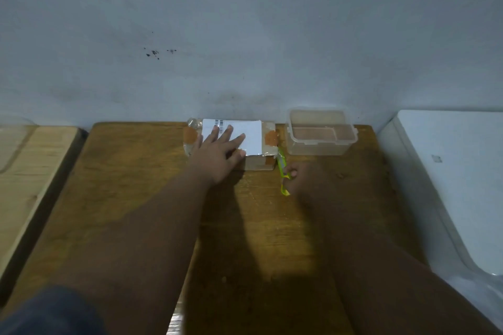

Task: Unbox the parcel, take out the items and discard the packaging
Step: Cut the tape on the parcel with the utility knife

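Note:
A small cardboard parcel (254, 139) with a white shipping label and clear tape lies at the far edge of the wooden table (152, 198), against the wall. My left hand (217, 155) rests flat on its top, fingers spread. My right hand (298, 178) is closed around a yellow-green utility knife (283, 168), whose tip points at the parcel's right front corner. Whether the blade touches the tape cannot be told.
An empty clear plastic container (321, 133) stands just right of the parcel. A white appliance (449, 171) sits beyond the table's right edge. A lighter wooden surface (27, 171) lies to the left. A grey wall rises right behind the table.

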